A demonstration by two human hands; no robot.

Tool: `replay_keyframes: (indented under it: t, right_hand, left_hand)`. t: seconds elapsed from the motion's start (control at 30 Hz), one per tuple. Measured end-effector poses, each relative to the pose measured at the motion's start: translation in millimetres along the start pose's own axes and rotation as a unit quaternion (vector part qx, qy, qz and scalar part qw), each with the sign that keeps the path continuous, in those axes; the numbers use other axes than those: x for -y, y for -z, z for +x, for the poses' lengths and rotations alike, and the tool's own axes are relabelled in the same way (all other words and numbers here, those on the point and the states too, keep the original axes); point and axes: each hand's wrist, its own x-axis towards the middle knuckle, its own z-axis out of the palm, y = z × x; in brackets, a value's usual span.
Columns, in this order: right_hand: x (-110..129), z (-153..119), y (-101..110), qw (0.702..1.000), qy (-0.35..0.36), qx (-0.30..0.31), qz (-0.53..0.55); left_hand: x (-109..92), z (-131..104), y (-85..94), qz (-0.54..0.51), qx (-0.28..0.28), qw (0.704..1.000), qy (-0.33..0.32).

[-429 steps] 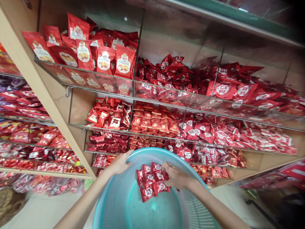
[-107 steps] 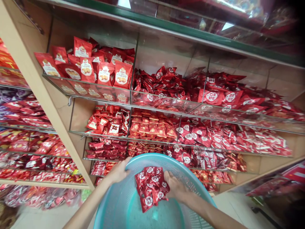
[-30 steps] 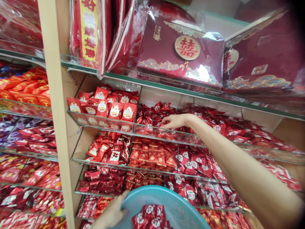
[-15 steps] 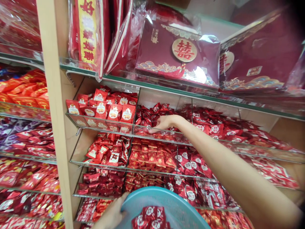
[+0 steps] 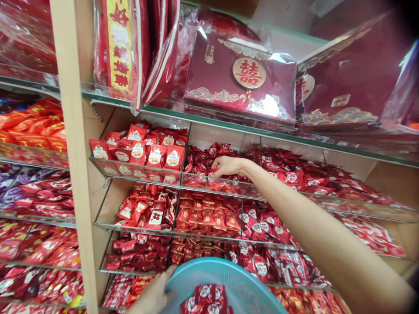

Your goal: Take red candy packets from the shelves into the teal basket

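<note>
My left hand (image 5: 157,290) grips the rim of a blue-green plastic basket (image 5: 225,267) at the bottom of the view. Inside the basket lie several dark red candy packets (image 5: 211,296) with white round prints. Up on the top candy shelf, my right hand (image 5: 227,166) reaches over the clear front lip into a compartment of dark red wrapped candies (image 5: 199,159). Its fingers are bent and pinched together at a red candy packet (image 5: 211,173), partly hidden by the fingers.
Left of that compartment, a bin holds red packets with white labels (image 5: 137,150). Lower tiers hold gold-printed red packets (image 5: 207,216) and other candies. Above, a glass shelf (image 5: 196,114) carries maroon gift boxes (image 5: 242,78). A wooden upright (image 5: 70,144) divides the racks at left.
My right hand has shifted slightly left within the candy compartment, its fingers now more curled at a packet. The basket and my left hand stay nearly where they were.
</note>
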Motion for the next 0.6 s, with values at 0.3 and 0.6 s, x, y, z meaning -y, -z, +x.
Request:
replay_keyframes:
  t: [0.3,0.6]
  right_hand:
    - [-8,-16,29,0.99,0.029,-0.11,-0.078]
    - [2,-8,6,0.973,0.015,0.062,-0.223]
  left_hand:
    - [0,1,-0.5,0.002,-0.005,1.0,0.004]
    - [-3,-1,1.5,-0.007,-0.002,1.0,0.001]
